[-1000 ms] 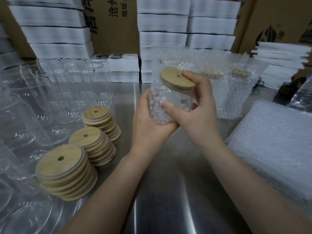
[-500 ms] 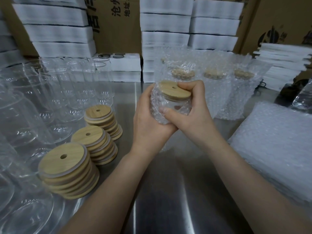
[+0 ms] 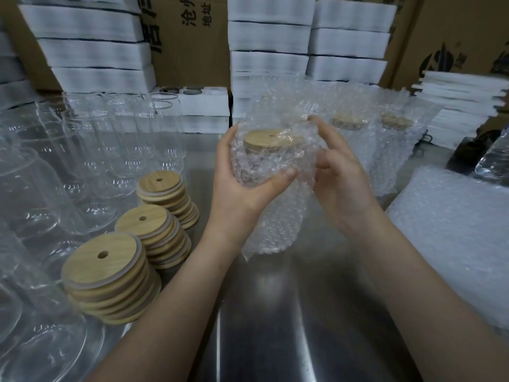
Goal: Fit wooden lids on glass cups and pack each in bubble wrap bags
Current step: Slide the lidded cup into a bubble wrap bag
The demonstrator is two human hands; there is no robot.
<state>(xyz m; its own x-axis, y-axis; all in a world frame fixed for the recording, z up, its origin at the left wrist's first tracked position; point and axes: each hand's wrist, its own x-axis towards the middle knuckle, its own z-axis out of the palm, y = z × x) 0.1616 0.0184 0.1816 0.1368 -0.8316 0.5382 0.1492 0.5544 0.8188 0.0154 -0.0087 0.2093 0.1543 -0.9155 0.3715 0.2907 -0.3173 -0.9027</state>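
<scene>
Left hand grips the glass cup round its body through the bubble wrap bag, with the thumb across the near side and the fingers curled behind on the left. Right hand holds the bag's right side with its fingers bent onto the wrap up near the lid. I can't tell if it's pinching hard or just steadying.

The cup sits mid-air above the tabletop, centre of scene, between both hands and tilted a bit. The wooden lid is on the cup and already under the wrap. Slack bag hangs below the hands toward the tabletop.

My read on handling:
- **Cup:** the glass is rigid and fragile, probably moderate weight, and smooth under slippery film, so it could slide inside the bag.
- **Grip:** I'd keep it on the cup's body, not on loose wrap.
- **Lid:** likely just press-fit, so don't lift by it.
- **Bag:** soft and light, crumples easily. Take it by the edge.

Other things in view:
- **Near left:** spare lid stacks.
- **Far left:** bare glasses.
- **Far right:** packed cups, standing just behind the right hand.
- **Right:** flat bag pile.
</scene>
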